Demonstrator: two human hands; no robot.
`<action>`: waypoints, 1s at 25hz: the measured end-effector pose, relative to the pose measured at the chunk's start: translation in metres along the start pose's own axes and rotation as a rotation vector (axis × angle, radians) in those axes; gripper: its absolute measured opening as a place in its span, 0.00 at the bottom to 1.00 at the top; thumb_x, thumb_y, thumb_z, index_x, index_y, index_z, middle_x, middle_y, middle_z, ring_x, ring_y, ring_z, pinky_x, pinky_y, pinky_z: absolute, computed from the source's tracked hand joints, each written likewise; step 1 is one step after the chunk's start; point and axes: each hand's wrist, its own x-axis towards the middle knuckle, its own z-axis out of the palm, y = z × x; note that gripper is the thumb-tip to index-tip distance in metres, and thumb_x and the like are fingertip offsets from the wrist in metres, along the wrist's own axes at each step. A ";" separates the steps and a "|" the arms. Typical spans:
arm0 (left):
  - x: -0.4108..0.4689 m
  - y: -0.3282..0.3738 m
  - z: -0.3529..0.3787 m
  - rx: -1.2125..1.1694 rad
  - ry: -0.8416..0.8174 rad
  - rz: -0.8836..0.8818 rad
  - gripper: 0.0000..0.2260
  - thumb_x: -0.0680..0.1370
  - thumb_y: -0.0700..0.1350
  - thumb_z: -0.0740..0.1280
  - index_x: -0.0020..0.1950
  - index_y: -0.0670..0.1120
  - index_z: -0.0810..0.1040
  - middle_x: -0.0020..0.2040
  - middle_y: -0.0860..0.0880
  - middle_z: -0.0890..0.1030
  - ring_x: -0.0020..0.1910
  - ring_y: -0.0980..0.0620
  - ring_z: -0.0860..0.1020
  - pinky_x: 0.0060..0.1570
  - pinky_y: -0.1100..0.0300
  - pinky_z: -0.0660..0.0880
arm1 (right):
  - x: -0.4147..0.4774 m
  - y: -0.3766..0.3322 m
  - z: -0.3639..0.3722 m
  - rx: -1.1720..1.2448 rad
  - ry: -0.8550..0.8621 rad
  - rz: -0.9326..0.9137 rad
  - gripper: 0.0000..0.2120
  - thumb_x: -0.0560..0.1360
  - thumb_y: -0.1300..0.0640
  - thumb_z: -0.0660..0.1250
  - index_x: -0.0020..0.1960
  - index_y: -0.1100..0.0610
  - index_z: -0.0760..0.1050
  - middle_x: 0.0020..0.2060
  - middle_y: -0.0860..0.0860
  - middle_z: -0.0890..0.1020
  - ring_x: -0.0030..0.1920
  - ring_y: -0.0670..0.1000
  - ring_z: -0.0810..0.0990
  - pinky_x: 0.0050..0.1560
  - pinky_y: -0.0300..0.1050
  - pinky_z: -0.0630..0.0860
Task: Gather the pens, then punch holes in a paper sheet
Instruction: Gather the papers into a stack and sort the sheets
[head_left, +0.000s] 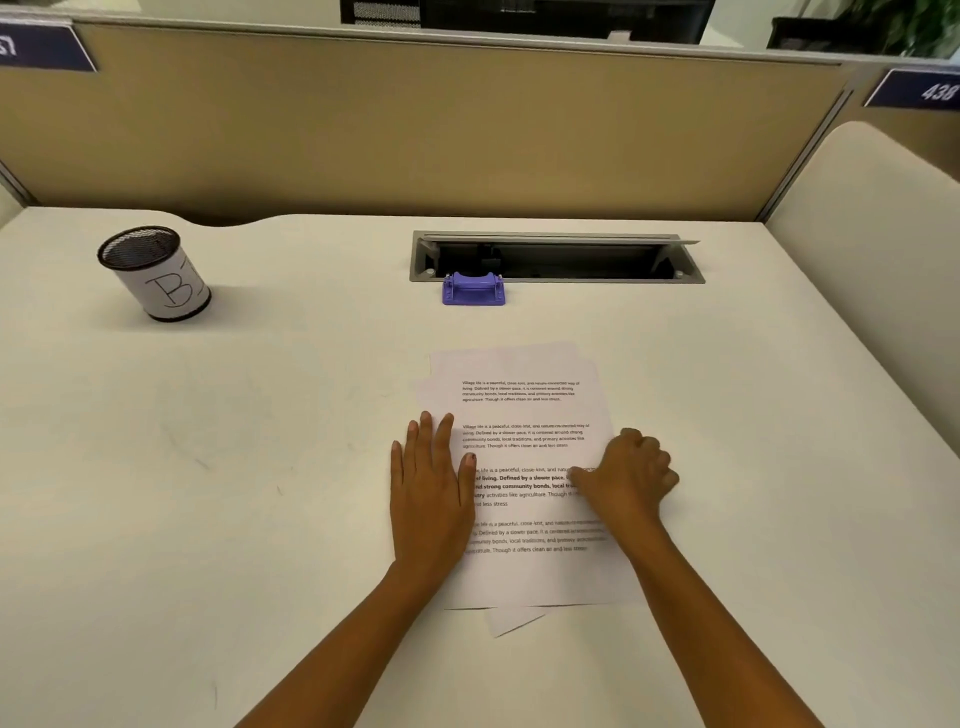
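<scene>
Head view shows a loose stack of printed paper sheets at lower centre of the frame. It is fanned, so stray corners stick out at the bottom. The purple hole punch sits well apart above it, just in front of the open cable slot. The mesh pen cup stands at upper left. I see no pens lying on the tabletop, so I judge the gathering done and the punching next.

Three things could go wrong from here. The sheets are not squared, so lifting from one edge could drag two or three along instead of one. A sheet fed crooked into the punch would get holes off the margin. The punch sits at the lip of the slot, so a careless nudge could tip it in.

My left grip lies fully open, fingers straight and flat, pressing on the stack's left edge. My right grip is curled over the right edge. Its fingertips are hidden, so I cannot tell whether it pinches a sheet.
</scene>
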 end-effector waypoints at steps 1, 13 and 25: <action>0.000 0.000 0.000 0.001 0.003 0.000 0.24 0.82 0.52 0.52 0.77 0.50 0.55 0.78 0.49 0.55 0.78 0.51 0.50 0.77 0.54 0.44 | 0.001 -0.002 -0.002 0.005 -0.029 0.016 0.33 0.66 0.49 0.75 0.62 0.65 0.65 0.61 0.61 0.71 0.63 0.61 0.67 0.62 0.53 0.65; -0.002 0.000 0.002 0.009 0.020 0.018 0.23 0.82 0.52 0.53 0.76 0.48 0.58 0.78 0.48 0.56 0.78 0.50 0.51 0.77 0.52 0.45 | -0.007 -0.025 -0.007 0.117 -0.163 0.119 0.32 0.68 0.63 0.73 0.64 0.66 0.59 0.62 0.63 0.65 0.60 0.63 0.71 0.56 0.52 0.74; -0.004 0.000 -0.009 -0.270 0.074 -0.062 0.21 0.80 0.49 0.59 0.72 0.45 0.63 0.70 0.49 0.69 0.71 0.50 0.66 0.73 0.56 0.59 | -0.028 0.002 -0.016 0.564 0.107 -0.258 0.15 0.75 0.69 0.63 0.59 0.57 0.69 0.55 0.55 0.79 0.50 0.54 0.79 0.50 0.45 0.78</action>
